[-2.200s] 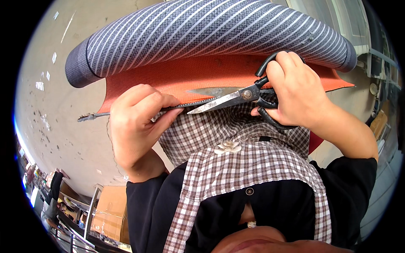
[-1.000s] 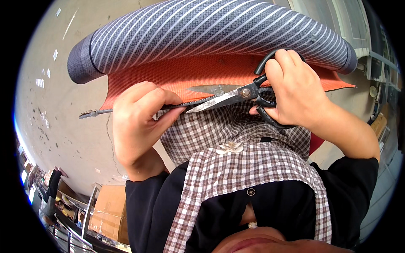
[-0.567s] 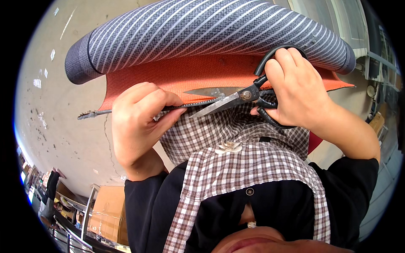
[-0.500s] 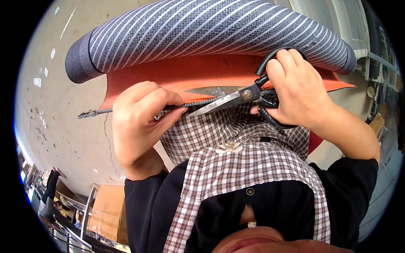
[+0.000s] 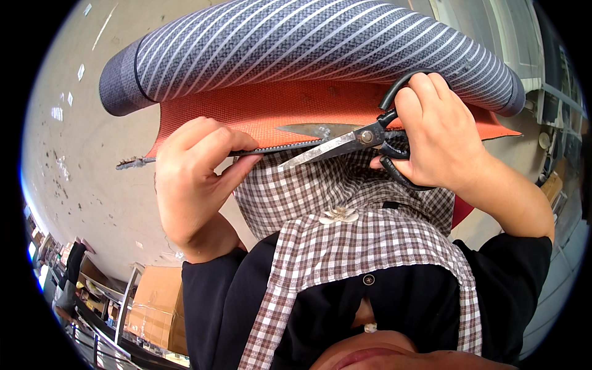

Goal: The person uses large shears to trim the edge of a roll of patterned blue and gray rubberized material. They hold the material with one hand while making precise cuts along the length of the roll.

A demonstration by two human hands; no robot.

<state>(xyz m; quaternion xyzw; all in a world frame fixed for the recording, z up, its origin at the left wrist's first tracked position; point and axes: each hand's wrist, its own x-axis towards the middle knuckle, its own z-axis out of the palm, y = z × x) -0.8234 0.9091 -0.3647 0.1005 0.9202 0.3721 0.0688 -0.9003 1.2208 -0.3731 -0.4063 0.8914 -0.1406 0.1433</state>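
Observation:
My right hand (image 5: pixel 441 139) grips black-handled scissors (image 5: pixel 365 137), fingers and thumb in the handle loops. Their blades stand apart, pointing left, with the mat's near edge running between them. My left hand (image 5: pixel 197 166) pinches that dark edge strip (image 5: pixel 283 148) between thumb and fingers, left of the blade tips. The mat (image 5: pixel 271 105) shows an orange woven face here. Its far part is a thick roll (image 5: pixel 308 46), grey with white diagonal stripes. A frayed end (image 5: pixel 132 163) of the edge strip sticks out beyond my left hand.
A checked apron (image 5: pixel 364 253) covers my front and lies beneath the mat's edge. On the left is a concrete floor (image 5: pixel 92 148) with paper scraps. A cardboard box (image 5: pixel 157 305) and a metal frame stand at lower left; pale panels (image 5: pixel 493 37) are at upper right.
My left hand has shifted slightly left along the mat's edge, so more of the strip shows beside the blades. The scissors moved slightly right; their blades remain apart.

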